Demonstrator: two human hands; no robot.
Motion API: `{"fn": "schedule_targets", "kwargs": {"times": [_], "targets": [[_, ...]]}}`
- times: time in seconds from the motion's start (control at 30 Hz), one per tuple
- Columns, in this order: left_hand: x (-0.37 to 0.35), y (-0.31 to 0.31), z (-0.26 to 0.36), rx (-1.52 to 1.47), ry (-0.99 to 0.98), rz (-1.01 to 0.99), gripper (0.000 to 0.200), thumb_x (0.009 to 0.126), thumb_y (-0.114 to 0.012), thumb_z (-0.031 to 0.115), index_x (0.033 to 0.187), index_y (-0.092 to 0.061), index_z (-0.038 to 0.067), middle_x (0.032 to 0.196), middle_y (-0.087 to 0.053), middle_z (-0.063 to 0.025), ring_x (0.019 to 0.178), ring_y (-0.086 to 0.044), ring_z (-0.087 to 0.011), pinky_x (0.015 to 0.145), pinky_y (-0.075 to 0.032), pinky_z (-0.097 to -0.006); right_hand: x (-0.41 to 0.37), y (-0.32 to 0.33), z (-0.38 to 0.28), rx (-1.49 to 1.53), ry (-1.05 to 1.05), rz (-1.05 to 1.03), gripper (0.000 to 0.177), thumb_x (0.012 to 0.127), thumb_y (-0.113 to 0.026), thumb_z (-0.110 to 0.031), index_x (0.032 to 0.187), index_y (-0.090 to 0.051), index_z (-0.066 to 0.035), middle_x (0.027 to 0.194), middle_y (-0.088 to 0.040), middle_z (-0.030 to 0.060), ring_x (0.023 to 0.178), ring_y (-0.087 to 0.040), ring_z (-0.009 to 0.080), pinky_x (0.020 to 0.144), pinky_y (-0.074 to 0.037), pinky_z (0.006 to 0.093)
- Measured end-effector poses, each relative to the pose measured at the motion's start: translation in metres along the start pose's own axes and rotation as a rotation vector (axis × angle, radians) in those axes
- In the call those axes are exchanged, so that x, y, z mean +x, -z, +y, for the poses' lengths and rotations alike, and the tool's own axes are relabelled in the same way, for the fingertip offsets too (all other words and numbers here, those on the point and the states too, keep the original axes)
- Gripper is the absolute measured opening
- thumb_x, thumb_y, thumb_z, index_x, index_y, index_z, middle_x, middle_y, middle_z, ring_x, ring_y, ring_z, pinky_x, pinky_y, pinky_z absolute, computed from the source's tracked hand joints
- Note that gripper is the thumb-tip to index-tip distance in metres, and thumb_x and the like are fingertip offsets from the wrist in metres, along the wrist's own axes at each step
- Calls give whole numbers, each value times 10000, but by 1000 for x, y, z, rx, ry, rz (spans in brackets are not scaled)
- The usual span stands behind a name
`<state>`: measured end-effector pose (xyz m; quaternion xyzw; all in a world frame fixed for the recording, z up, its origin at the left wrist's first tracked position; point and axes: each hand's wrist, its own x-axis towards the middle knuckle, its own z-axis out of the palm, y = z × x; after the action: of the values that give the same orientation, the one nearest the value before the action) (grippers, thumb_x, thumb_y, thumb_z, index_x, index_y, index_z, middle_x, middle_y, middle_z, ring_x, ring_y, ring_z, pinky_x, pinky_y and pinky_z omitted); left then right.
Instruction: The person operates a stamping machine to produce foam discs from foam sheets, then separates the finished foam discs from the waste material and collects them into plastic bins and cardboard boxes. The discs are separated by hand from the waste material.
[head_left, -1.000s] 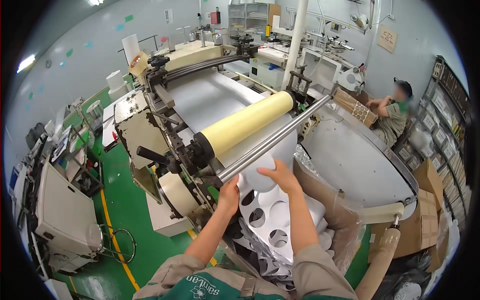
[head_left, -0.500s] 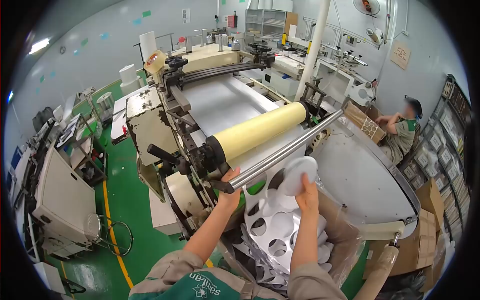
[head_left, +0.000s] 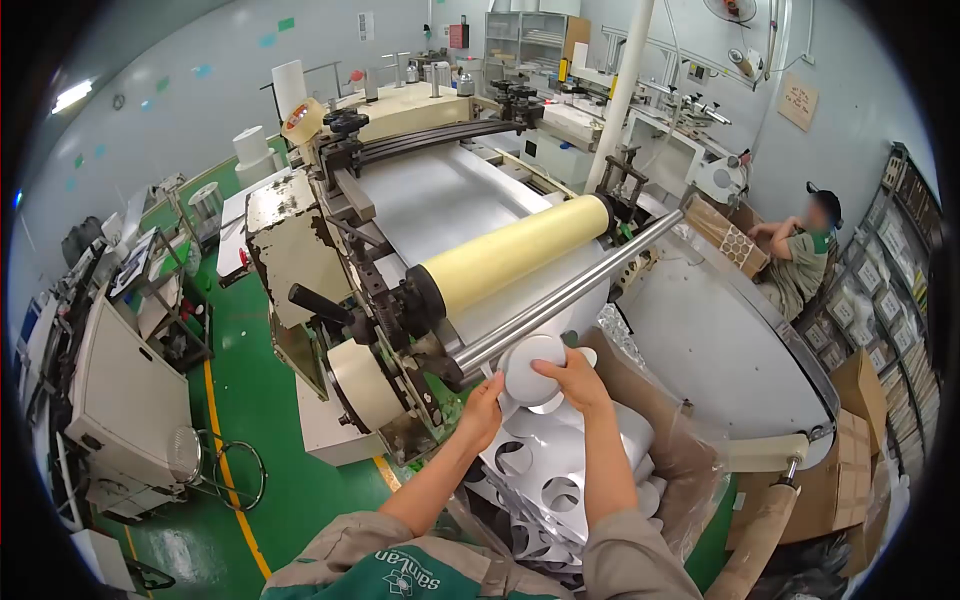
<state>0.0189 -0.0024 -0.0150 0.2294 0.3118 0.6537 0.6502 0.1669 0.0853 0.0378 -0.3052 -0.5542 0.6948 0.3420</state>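
Head view: right hand [head_left: 576, 380] partly closed on a white disc [head_left: 524, 374], thumb across its face, far fingers hidden. Left hand [head_left: 482, 410] mostly closed at the disc's left edge; can't tell if it grips the disc or a strip by it. Disc is just in front of the steel bar [head_left: 570, 293], above the punched white sheeting [head_left: 540, 455].

Handling, my judgement: pinch the disc near its rim, support the other side, keep it flat so it doesn't crease. Free any attached web gently, and keep fingers off the bar and the yellow roller [head_left: 520, 255].

Counts: 2 hands, 1 disc clearly held, 1 steel bar, 1 yellow roller, 1 pile of sheeting, 1 wire stool [head_left: 262, 483], 1 seated person [head_left: 806, 250]. More round pieces around the held disc and pile; overlapped, can't count. Holes, same.
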Motion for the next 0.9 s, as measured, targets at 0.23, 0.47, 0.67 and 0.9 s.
{"fn": "schedule_targets", "kwargs": {"times": [0.23, 0.47, 0.67, 0.9], "targets": [[-11, -20, 37, 163, -37, 146, 491, 859, -542, 309, 1246, -439, 26, 1187, -509, -10, 1041, -463, -74, 902, -353, -238, -56, 52, 45, 963, 291, 436, 264, 827, -582, -85, 1064, -524, 16, 975, -581, 92, 927, -559, 205, 846, -443, 366], [-10, -22, 36, 94, -2, -8, 481, 929, -375, 313, 1319, -303, 43, 1264, -440, -169, 1124, -475, -292, 967, -353, -391, -121, 57, 125, -392, -434, 413, 817, 668, -707, -411, 1172, -387, 146, 1029, -552, 183, 932, -539, 238, 744, -445, 322], [-15, -23, 12, 257, 25, 73, 376, 912, -444, 262, 1174, -416, -5, 1126, -531, -122, 1018, -549, -244, 854, -461, -392, -282, 150, 489, -407, -474, 728, 761, 583, -815, -259, 1195, -456, 14, 1175, -501, 125, 1079, -472, 244, 852, -424, 393], [-6, 11, -14, 396, -29, 261, 337, 887, -509, 236, 1155, -470, 34, 1104, -548, -39, 1017, -519, -129, 883, -406, -309, -380, 235, 377, -19, -599, 890, 465, 610, -783, -185, 979, -610, 38, 912, -637, 95, 808, -602, 218, 728, -463, 352]]}}
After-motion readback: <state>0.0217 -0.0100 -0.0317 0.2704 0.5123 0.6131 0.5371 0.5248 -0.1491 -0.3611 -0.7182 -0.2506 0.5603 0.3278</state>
